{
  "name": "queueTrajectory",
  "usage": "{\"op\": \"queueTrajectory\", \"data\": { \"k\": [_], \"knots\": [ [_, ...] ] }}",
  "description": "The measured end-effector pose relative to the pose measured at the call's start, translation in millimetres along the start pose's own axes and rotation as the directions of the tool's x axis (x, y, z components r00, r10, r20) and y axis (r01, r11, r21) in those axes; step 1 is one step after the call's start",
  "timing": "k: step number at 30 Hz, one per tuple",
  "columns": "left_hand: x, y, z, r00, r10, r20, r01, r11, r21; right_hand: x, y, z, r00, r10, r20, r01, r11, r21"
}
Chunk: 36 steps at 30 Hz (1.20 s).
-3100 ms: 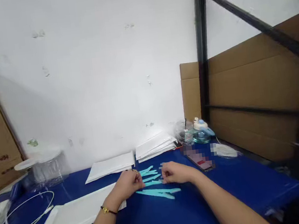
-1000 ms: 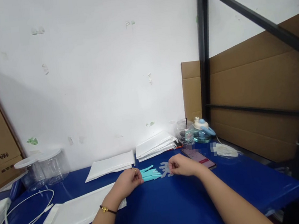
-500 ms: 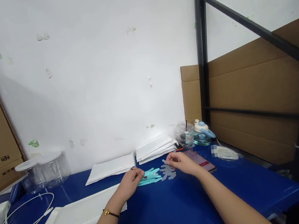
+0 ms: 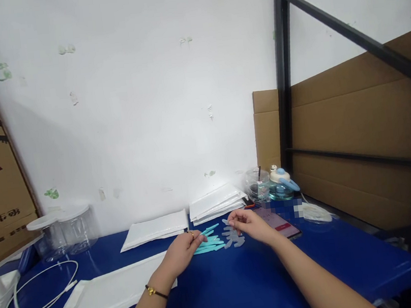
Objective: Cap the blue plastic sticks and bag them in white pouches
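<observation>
A loose fan of teal strips [image 4: 211, 245] lies flat on the blue tabletop [image 4: 221, 290], around its middle and set forward of the back edge; just beside it, to the right, is a small cluster of translucent grey strips [image 4: 234, 238]; the left hand [image 4: 186, 247], with a ring on one finger and a dark bracelet [image 4: 156, 291] at the wrist, has its grip closed, thumb against forefinger, on one teal strip that slants up above the fan; the right hand [image 4: 246, 222] hangs over the grey strips with thumb and fingertips drawn nearly together, and whether that grip has hold of the piece at its tips cannot be told; beyond the right hand a phone [image 4: 278, 222], partly pixelated, lies toward the right edge; a long white envelope [image 4: 107, 301] stretches from behind the left forearm toward the left edge, near a looped white cable [image 4: 37, 274]; along the back edge, from left to right, stand clear jars [image 4: 77, 233] with white lids, a flat white packet [image 4: 154, 229], a stack of white envelopes [image 4: 216, 204], a clear cup [image 4: 257, 187] and a blue-handled bottle [image 4: 281, 187].
</observation>
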<state>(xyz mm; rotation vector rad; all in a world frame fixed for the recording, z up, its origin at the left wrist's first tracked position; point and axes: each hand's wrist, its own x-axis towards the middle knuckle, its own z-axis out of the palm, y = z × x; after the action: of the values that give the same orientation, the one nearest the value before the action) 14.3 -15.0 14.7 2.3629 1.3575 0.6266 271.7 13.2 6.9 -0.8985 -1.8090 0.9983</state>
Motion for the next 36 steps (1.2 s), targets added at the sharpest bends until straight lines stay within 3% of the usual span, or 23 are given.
{"op": "queueTrajectory", "data": {
  "k": [5,20,26,36],
  "knots": [
    [1.3,-4.2,3.0,0.999,-0.033,0.027,0.033,0.999,-0.014,-2.9,-8.8,1.5,0.999,-0.045,-0.027,0.044,0.999,-0.03],
    [-0.6,0.3,3.0,0.998,-0.033,0.059,0.033,0.999,0.0,-2.0,2.9,9.6,0.996,-0.082,0.035,0.086,0.986,-0.145],
    [-0.1,-1.9,3.2,0.998,-0.04,0.058,0.04,0.999,-0.002,-2.5,-0.7,7.3,0.995,-0.103,-0.001,0.102,0.984,-0.144],
    [-1.0,1.9,3.9,0.996,-0.017,0.087,0.014,0.999,0.03,-6.9,-9.5,19.9,0.993,-0.099,0.063,0.109,0.977,-0.183]
  ]
}}
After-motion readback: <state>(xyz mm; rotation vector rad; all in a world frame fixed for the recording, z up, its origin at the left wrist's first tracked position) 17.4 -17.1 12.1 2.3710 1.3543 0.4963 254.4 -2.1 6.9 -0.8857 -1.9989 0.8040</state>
